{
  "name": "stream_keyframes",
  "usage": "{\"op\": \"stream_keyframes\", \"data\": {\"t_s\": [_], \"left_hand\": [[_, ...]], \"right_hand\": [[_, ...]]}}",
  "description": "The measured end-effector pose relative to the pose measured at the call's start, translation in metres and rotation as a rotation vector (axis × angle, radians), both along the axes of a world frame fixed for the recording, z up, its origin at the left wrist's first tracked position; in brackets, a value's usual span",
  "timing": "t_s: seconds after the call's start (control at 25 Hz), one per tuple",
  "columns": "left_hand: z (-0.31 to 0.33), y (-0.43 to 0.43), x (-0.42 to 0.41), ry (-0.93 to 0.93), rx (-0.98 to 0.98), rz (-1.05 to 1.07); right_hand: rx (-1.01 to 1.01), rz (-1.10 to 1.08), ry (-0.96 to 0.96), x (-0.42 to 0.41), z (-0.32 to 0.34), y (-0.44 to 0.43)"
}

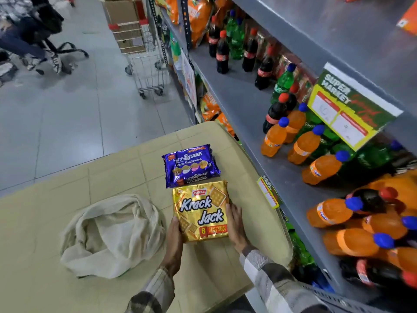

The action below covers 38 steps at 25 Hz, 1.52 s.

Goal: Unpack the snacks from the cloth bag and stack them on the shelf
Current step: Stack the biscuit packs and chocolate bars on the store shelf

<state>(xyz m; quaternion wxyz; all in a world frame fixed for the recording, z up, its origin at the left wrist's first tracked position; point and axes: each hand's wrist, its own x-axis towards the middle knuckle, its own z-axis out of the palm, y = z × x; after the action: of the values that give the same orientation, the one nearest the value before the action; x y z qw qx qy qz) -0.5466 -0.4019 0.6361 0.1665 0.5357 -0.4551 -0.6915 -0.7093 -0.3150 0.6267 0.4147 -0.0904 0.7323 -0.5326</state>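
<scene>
- Cloth bag (112,233), off-white, lies slumped and crumpled on the left of the beige surface (67,177). Its mouth is loosely open and I can't tell if any snacks are inside.
- Left hand (173,240) is at the near-left edge of the gold Krack Jack pack (200,211). Its fingers curl onto that edge in a grip, with the tips hidden.
- Gold Krack Jack pack lies flat on the surface, label up, just right of the bag and between both hands.
- Purple Hide & Seek pack (191,164) lies flat just beyond the gold pack. Their edges look to be touching, and no hand is on the purple one.
- Right hand (235,227) lies along the gold pack's right edge, fingers fairly straight and pressing inward rather than wrapped around it.
- Shelf (248,105) is grey metal and runs along the right. Orange soda bottles (275,138) crowd the near part and cola bottles (222,53) stand farther back.
- Step in hand, as I judge it: lift the gold pack and carry it right to the shelf.
- To do it well, squeeze evenly from both sides and keep the pack level, because the foil is probably slippery.
- Aim for the bare grey stretch between the bottle groups and set the pack down flat so the purple pack can stack on top.
- Risk: knocking the orange bottles near the shelf's front lip on the way in.
</scene>
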Motion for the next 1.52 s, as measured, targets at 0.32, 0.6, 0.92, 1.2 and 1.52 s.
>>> {"op": "stream_keyframes", "data": {"t_s": [0.32,0.6,0.92,1.2,1.52], "left_hand": [[0.082,-0.025,0.029,0.165,-0.167,-0.207],[0.214,-0.002,0.042,0.616,-0.369,-0.467],[0.333,0.107,0.032,0.900,-0.317,-0.669],[0.387,0.237,0.022,1.078,-0.242,-0.857],[0.422,0.428,0.001,1.079,-0.153,-1.035]], "right_hand": [[-0.199,-0.225,0.085,0.051,0.106,0.028],[-0.472,-0.314,0.400,0.109,0.260,0.099],[-0.450,-0.519,0.573,0.165,0.361,0.236],[-0.468,-0.770,0.634,0.212,0.414,0.366],[-0.213,-1.021,0.742,0.222,0.445,0.544]]}}
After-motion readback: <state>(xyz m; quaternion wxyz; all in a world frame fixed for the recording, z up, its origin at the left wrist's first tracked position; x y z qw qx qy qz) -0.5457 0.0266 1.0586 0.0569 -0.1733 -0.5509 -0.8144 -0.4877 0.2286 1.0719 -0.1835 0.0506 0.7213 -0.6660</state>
